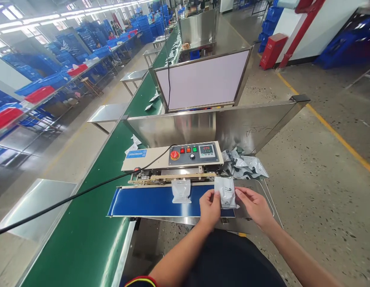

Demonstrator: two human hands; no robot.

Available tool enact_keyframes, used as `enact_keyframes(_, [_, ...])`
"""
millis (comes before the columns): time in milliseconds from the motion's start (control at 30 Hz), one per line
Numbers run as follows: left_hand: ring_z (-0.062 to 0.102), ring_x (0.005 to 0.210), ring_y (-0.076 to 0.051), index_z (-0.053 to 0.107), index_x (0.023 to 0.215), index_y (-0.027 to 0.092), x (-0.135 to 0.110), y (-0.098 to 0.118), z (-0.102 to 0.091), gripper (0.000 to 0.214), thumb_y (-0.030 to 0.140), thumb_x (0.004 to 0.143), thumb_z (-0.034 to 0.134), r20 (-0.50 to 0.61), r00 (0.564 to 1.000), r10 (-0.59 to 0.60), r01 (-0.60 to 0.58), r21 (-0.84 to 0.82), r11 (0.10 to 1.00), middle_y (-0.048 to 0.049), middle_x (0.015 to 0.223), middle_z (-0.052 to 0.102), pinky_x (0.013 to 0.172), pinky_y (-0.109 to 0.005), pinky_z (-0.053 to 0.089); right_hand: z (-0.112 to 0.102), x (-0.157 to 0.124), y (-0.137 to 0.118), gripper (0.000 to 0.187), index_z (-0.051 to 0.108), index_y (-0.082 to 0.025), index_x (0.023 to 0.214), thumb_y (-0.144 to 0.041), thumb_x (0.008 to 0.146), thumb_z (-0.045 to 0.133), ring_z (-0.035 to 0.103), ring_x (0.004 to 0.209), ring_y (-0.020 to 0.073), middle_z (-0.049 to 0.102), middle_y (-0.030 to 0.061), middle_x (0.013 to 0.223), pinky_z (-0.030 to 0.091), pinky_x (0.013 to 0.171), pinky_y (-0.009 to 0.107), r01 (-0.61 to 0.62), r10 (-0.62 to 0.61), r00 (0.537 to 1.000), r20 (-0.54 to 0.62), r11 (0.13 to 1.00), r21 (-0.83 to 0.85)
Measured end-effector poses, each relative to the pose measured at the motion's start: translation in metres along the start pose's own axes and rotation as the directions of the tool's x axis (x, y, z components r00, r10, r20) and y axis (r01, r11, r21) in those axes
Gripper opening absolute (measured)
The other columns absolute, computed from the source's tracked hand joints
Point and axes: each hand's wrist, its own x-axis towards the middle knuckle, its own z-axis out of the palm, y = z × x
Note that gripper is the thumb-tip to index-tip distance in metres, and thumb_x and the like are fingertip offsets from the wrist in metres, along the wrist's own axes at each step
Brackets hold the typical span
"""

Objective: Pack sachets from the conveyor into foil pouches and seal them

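A small silvery-white printed pouch (226,193) stands at the right end of the blue belt (151,199), its top edge at the sealing machine (155,160). My left hand (210,205) pinches the pouch's left side between thumb and fingers. At its right edge, my right hand (254,204) is closed with thumb and fingertips on the pouch. Farther left along the belt, another pale pouch (181,191) hangs from the machine's sealing strip, apart from both hands. The machine's panel carries a red stop knob, buttons and a lit display.
A heap of silvery pouches (244,164) lies right of the machine, before a metal partition (232,123). A long green conveyor (83,215) runs along the left, with several pouches (134,141) on it. A black cable (83,193) crosses over the conveyor to the machine.
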Motion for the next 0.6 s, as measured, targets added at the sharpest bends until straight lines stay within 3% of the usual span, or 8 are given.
enact_keyframes(100, [0.061,0.075,-0.021,0.084,0.091,0.016,0.004,0.0,0.001,0.051,0.066,0.094,0.076,0.035,0.999,0.013,-0.015,0.054,0.998,-0.0081,0.084,0.076,0.071,-0.03,0.047,-0.017,0.0,0.011,0.065,0.084,-0.022,0.096,-0.084,0.077,0.084,0.076,0.082,0.0324,0.082,0.013,0.091,0.065,0.073,0.041,0.004,-0.007,1.0,-0.022,0.995,-0.097])
enact_keyframes(200, [0.055,0.071,-0.02,0.08,0.074,0.017,0.009,-0.005,0.01,0.048,0.059,0.096,0.073,0.025,0.999,0.033,-0.037,0.158,0.987,-0.0044,0.072,0.068,0.069,-0.029,0.044,-0.026,0.007,0.019,0.051,0.082,-0.022,0.086,-0.072,0.076,0.083,0.076,0.074,0.0303,0.081,0.0112,0.082,0.062,0.066,0.037,-0.019,-0.005,0.991,-0.132,0.985,-0.173])
enact_keyframes(333, [0.043,0.063,-0.016,0.065,0.054,0.019,0.023,-0.019,0.026,0.055,0.059,0.09,0.072,-0.082,0.99,-0.112,0.121,0.115,0.986,0.0008,0.054,0.048,0.062,-0.027,0.038,-0.029,0.026,0.026,0.036,0.08,-0.023,0.081,-0.058,0.077,0.076,0.074,0.064,0.0285,0.078,0.0095,0.073,0.057,0.058,0.035,-0.132,0.063,0.96,-0.273,0.961,-0.241])
enact_keyframes(467, [0.046,0.063,-0.016,0.064,0.054,0.019,0.039,-0.033,0.027,0.054,0.063,0.078,0.083,-0.178,0.958,-0.224,0.219,-0.048,0.975,0.0017,0.054,0.048,0.059,-0.026,0.036,-0.014,0.043,0.031,0.032,0.079,-0.023,0.08,-0.054,0.078,0.072,0.075,0.064,0.0288,0.078,0.0094,0.073,0.058,0.056,0.035,-0.129,0.078,0.974,-0.214,0.963,-0.237])
enact_keyframes(600, [0.051,0.063,-0.016,0.07,0.061,0.016,0.045,-0.032,0.003,0.055,0.068,0.075,0.084,-0.219,0.943,-0.251,0.231,-0.111,0.967,-0.0007,0.059,0.058,0.061,-0.027,0.041,0.008,0.058,0.033,0.032,0.081,-0.023,0.081,-0.054,0.08,0.075,0.078,0.07,0.0297,0.08,0.0106,0.077,0.065,0.063,0.039,-0.107,0.094,0.994,-0.063,0.961,-0.254])
